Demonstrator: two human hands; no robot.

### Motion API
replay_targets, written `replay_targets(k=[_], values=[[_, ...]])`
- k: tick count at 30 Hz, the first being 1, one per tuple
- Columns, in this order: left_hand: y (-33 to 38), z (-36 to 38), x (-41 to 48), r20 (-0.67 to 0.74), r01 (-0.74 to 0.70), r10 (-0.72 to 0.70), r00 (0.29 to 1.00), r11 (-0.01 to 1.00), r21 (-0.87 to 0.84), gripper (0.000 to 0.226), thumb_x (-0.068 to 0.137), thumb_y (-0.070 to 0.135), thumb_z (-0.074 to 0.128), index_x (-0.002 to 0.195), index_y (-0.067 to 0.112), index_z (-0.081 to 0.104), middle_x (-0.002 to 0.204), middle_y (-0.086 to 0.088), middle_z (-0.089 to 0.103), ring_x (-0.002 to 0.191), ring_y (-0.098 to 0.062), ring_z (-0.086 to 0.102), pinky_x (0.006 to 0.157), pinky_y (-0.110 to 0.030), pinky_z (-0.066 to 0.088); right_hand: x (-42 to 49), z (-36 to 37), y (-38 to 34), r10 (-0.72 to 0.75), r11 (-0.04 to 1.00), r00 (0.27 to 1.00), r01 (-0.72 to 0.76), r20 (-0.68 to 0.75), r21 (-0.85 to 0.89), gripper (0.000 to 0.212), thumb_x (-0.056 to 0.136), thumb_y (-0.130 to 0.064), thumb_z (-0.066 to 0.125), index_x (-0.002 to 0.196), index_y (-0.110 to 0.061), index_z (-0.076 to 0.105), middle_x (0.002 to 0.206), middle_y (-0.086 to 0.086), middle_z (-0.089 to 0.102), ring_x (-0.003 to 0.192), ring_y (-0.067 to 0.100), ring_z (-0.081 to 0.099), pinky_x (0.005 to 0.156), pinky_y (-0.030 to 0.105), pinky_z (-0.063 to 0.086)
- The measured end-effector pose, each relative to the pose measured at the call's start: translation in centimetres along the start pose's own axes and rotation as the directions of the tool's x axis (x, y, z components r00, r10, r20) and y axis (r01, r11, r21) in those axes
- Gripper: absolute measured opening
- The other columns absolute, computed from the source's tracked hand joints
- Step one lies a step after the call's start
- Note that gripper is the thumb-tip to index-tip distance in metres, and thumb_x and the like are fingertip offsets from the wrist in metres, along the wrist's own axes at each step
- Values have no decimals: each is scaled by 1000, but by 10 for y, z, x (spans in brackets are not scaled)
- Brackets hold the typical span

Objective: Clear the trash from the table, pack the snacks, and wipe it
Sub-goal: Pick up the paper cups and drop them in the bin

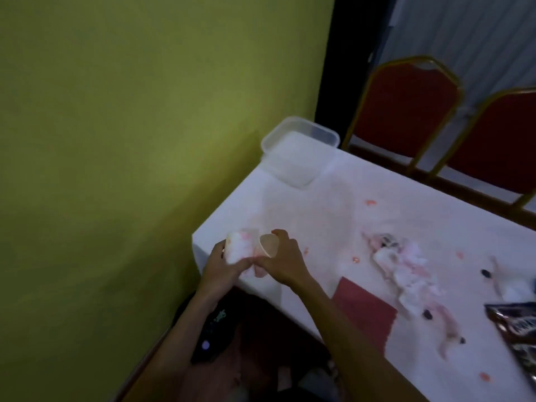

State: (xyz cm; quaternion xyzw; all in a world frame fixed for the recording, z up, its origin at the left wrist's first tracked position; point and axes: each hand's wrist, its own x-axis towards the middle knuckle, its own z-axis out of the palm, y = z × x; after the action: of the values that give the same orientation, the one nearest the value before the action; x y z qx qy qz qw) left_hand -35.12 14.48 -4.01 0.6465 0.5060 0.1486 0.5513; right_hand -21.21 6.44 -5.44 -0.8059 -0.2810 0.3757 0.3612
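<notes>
At the near left corner of the white table, my left hand grips a pink-stained paper cup lying on its side. My right hand holds a second paper cup, its open mouth facing me, right beside the first. Crumpled, pink-stained tissues lie spread across the middle of the table. A dark snack packet sits at the right edge. Small orange crumbs and dark bits are scattered on the cloth.
A clear plastic container stands at the far corner. A red napkin lies at the near edge. Two red chairs stand behind the table. The green wall is on the left. A dark bag sits on the floor below.
</notes>
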Motion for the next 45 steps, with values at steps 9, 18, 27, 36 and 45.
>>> replay_targets(k=[9,18,27,36,45], values=[[-113,-115,-2,-114,272,-286,952,955,-120,38,82,14,80,113,18,58,93,6,64,78,-3,62,62,-21,49,2,159,-15,89,996,965,-93,245,3,68,77,-43,77,136,-25,47,133,0,56,113,15,56,95,30,48],[-185,-111,25,-166,493,-518,839,853,-173,81,82,27,81,150,8,39,149,-10,47,127,-29,52,84,-29,40,41,229,29,187,974,924,-130,334,-187,87,55,-68,73,116,-9,59,106,5,68,95,21,67,75,35,57],[-310,-80,107,-199,579,-586,786,810,-97,70,84,23,77,145,11,45,143,-13,53,124,-33,55,84,-32,41,121,308,122,295,947,896,-227,333,-227,86,76,-53,78,141,-11,43,138,9,55,122,26,56,93,32,49],[-382,-51,158,-184,502,-494,850,865,-7,50,89,15,71,137,12,58,139,-9,59,126,-24,55,86,-18,38,166,357,178,112,959,926,-6,361,-283,75,81,-53,67,143,-17,44,143,4,53,131,24,51,105,39,46],[-304,-78,126,-160,455,-457,875,889,-49,46,89,14,65,135,18,61,139,-3,60,125,-20,57,93,-28,46,132,309,102,-52,919,946,172,321,-356,36,93,-29,60,123,-11,51,118,15,63,108,32,61,82,40,54]])
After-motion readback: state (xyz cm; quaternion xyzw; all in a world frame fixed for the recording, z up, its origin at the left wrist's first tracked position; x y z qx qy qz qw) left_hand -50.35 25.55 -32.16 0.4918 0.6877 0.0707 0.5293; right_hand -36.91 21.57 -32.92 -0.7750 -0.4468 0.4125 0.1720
